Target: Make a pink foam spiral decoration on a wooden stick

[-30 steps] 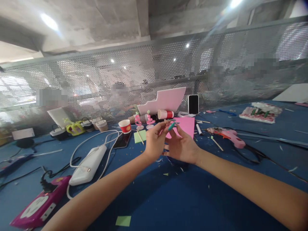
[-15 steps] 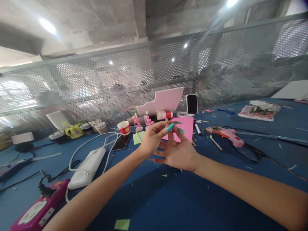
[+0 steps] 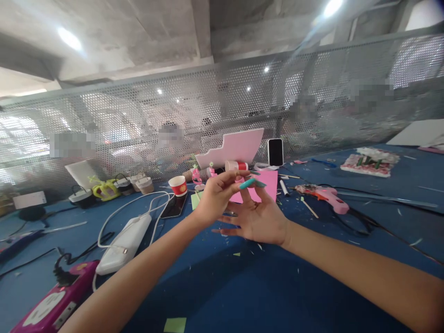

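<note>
My left hand (image 3: 218, 196) is closed in a pinch above the blue table, with a long teal nail at the thumb tip. My right hand (image 3: 261, 223) meets it at the fingertips. Its palm faces me, with the thumb and a forward finger drawn together and the other fingers spread to the left. Whatever lies between the fingertips is hidden or too small to make out. Behind the hands lies a bright pink sheet (image 3: 269, 185), partly covered by them. Small pink figures (image 3: 196, 175) stand just beyond the left hand.
A red-and-white paper cup (image 3: 178, 186), dark phone (image 3: 174, 206) and white power bank (image 3: 124, 245) are left. A magenta power strip (image 3: 62, 296) lies front left. To the right are a pink glue gun (image 3: 329, 197), marker (image 3: 283, 188) and stick (image 3: 310, 207). Pink foam board (image 3: 239, 147) stands behind.
Both hands stay together at nearly the same place. The fingertips have shifted slightly, and the teal nail is turned flatter. The view has moved a little; the table items look unchanged.
</note>
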Available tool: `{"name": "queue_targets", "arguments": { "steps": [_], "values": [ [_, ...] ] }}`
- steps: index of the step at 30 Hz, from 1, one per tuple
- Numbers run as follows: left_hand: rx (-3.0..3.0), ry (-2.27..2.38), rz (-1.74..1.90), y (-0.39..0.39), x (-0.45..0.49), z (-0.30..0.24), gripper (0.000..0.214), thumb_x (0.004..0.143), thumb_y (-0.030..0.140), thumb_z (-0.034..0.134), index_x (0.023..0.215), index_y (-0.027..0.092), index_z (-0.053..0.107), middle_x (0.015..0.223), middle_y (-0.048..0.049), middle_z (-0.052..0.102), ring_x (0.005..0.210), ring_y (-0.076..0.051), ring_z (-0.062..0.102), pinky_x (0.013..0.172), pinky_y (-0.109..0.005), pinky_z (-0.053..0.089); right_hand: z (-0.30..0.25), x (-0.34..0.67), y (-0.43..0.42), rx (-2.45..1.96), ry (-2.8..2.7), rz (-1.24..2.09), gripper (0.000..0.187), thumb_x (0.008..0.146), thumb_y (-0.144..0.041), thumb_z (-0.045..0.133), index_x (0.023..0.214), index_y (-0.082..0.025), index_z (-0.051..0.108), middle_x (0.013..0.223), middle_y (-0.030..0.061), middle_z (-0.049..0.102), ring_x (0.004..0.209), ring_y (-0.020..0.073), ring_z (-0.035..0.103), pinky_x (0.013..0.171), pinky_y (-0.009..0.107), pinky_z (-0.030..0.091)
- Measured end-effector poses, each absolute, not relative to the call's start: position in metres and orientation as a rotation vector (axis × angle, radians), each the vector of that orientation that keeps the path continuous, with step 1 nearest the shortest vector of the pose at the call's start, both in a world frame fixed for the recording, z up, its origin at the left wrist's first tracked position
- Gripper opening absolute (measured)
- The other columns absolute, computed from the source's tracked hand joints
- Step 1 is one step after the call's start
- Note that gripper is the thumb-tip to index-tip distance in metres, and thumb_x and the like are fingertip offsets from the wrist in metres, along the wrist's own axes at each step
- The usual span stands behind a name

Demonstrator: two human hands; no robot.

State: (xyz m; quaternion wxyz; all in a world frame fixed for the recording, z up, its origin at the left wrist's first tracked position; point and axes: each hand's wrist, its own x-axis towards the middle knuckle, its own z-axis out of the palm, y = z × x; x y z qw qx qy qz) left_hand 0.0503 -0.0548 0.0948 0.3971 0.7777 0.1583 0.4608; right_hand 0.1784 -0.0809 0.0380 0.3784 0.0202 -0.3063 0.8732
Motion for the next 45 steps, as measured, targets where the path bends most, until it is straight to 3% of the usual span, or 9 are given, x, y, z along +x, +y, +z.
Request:
{"name": "queue_targets", "arguments": {
  "steps": [10,17,26,31,37,45],
  "values": [
    [2.052,0.343,0.983,-0.042,0.037,0.105,0.018,0.077,0.023,0.067,0.093,0.016,0.069,0.094,-0.0074,0.072,0.090,-0.018,0.067,0.083,-0.030,0.054,0.041,0.184,-0.076,0.041,-0.900,2.224,0.062,0.081,-0.072,0.027,0.089,-0.027,0.068,0.114,0.0035,0.061,0.117,0.0260,0.047,0.103,0.052,0.019],
    [1.977,0.289,0.771,-0.038,0.037,0.099,0.027,0.083,0.031,0.060,0.104,0.015,0.066,0.103,-0.0111,0.070,0.100,-0.022,0.065,0.089,-0.035,0.051,0.040,0.186,-0.076,-0.111,-0.908,2.281,0.062,0.081,-0.071,0.023,0.106,-0.030,0.063,0.129,0.0035,0.053,0.123,0.0295,0.042,0.102,0.058,0.017],
    [2.104,0.241,0.783,-0.044,0.042,0.088,0.031,0.088,0.041,0.048,0.092,0.014,0.063,0.095,-0.0112,0.068,0.087,-0.019,0.065,0.081,-0.034,0.051,0.028,0.185,-0.075,-0.102,-0.828,2.345,0.067,0.083,-0.071,0.015,0.097,-0.032,0.067,0.133,-0.0019,0.051,0.127,0.0307,0.037,0.103,0.060,0.015],
    [2.166,0.293,0.760,-0.049,0.042,0.080,0.028,0.089,0.044,0.045,0.085,0.019,0.057,0.081,-0.0057,0.066,0.071,-0.017,0.064,0.069,-0.031,0.051,0.024,0.179,-0.077,-0.092,-0.842,2.363,0.064,0.082,-0.071,0.025,0.099,-0.026,0.067,0.118,0.0013,0.061,0.124,0.0307,0.041,0.104,0.058,0.017],
    [2.189,0.353,0.753,-0.050,0.045,0.078,0.034,0.084,0.050,0.049,0.080,0.019,0.062,0.068,-0.0038,0.064,0.061,-0.018,0.063,0.056,-0.028,0.050,0.021,0.177,-0.075,-0.141,-0.777,2.394,0.054,0.081,-0.064,0.036,0.098,-0.023,0.067,0.112,0.0049,0.065,0.122,0.0296,0.044,0.103,0.057,0.018],
    [2.155,0.345,0.653,-0.051,0.042,0.080,0.030,0.086,0.040,0.050,0.079,0.014,0.063,0.074,-0.0048,0.065,0.066,-0.016,0.061,0.063,-0.027,0.047,0.017,0.176,-0.077,-0.126,-0.699,2.387,0.051,0.079,-0.062,0.042,0.096,-0.020,0.066,0.115,0.0051,0.063,0.122,0.0320,0.043,0.102,0.058,0.022]
  ]
}}
